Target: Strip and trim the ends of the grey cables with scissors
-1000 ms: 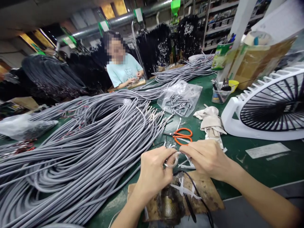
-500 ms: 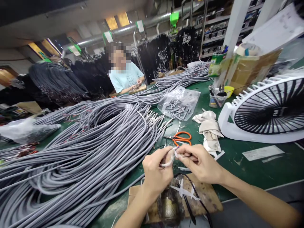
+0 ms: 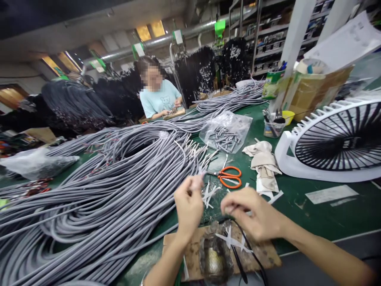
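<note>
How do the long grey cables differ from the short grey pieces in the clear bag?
The cables are long and looped; the pieces are short and nearly straight. The cables lie openly on the green table; the pieces sit in the clear bag. Both look grey.

The ceiling (image 3: 59, 20) is dark and gray; a long silver pipe (image 3: 190, 34) runs across, going up to the right; two yellow panes (image 3: 143, 33) glow near the middle, and more bright panes (image 3: 51, 66) shine at the left; a bit of pale wall (image 3: 32, 84) shows there too; tall metal shelves (image 3: 274, 51) stand at the back right, full of small things; a white post (image 3: 297, 35) is in front; the big table (image 3: 291, 206) is green.
</note>
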`<state>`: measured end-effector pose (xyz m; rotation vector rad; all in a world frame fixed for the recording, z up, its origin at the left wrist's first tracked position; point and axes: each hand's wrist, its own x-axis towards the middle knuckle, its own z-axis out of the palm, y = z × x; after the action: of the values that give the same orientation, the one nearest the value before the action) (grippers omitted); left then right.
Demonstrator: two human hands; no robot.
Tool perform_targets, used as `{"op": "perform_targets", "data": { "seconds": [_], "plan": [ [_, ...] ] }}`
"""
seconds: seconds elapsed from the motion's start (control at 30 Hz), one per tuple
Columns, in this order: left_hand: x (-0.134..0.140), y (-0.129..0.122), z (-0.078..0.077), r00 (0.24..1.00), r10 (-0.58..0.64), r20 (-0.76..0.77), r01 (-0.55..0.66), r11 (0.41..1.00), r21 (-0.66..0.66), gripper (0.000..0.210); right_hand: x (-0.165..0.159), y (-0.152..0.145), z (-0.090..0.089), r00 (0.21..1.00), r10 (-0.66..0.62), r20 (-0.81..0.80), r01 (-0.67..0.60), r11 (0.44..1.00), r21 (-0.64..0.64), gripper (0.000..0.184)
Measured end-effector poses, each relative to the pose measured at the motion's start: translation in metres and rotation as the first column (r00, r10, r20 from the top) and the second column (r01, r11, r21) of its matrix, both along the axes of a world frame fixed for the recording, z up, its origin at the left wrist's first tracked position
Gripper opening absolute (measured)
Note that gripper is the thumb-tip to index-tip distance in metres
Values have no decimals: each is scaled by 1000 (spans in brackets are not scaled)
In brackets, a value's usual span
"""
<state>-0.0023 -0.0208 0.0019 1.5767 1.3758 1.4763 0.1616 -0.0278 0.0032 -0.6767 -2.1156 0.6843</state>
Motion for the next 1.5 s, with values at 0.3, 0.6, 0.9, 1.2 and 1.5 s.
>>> {"op": "perform_targets", "data": {
  "seconds": [0.3, 0.6, 0.9, 1.2, 1.5],
  "plan": [
    [4, -6, 5, 972, -227, 66, 236, 953, -188, 38, 0, 14, -3, 901, -397, -178, 398, 917, -30, 20],
    [-2, -8, 7, 990, -138, 42, 142, 981, -128, 32, -14, 12, 11, 915, -399, -56, 402, 912, 82, 15],
    [0, -13, 6, 997, -81, 7, 81, 997, -9, 35, -35, -1, 1, 910, -411, -50, 413, 910, 34, 27],
    [1, -14, 4, 995, -95, 30, 94, 995, 11, 30, -37, -4, 1, 919, -392, -37, 390, 920, -43, 30],
    [5, -17, 4, 988, -151, -18, 150, 988, -37, 30, -24, 9, 6, 814, -545, -200, 514, 837, -188, 25]
  ]
}}
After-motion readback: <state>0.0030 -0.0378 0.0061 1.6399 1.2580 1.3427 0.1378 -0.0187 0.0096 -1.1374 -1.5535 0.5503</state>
